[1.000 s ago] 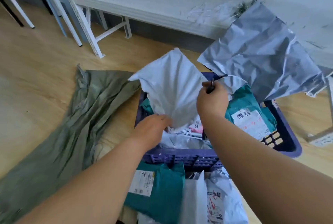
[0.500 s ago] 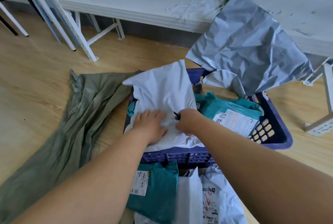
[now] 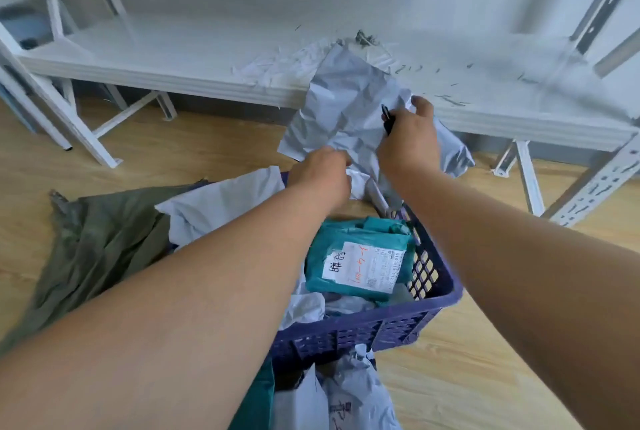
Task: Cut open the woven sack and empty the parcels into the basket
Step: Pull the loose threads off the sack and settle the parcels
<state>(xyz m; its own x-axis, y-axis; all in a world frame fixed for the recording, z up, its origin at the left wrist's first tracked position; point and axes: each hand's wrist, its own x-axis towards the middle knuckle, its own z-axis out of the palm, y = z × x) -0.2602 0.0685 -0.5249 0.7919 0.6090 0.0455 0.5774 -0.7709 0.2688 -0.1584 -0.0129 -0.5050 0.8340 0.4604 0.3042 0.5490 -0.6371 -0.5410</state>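
A crumpled grey-white woven sack (image 3: pixel 346 107) hangs from the low white shelf down to the basket's far end. My right hand (image 3: pixel 410 139) grips the sack's upper part and also holds a small black cutting tool (image 3: pixel 387 118). My left hand (image 3: pixel 322 175) grips the sack's lower edge just above the basket. The purple plastic basket (image 3: pixel 408 322) on the floor holds a teal parcel (image 3: pixel 356 260) with a white label and a white parcel (image 3: pixel 221 208) leaning on its left side.
An olive-green woven sack (image 3: pixel 100 242) lies flat on the wooden floor to the left. More white parcels (image 3: pixel 346 398) lie in front of the basket. The white metal shelf (image 3: pixel 180 59) spans the back, with legs (image 3: pixel 526 177) at the right and left.
Both hands left the white parcel in the basket and reached forward and up to the grey sack on the shelf. The view tilted up.
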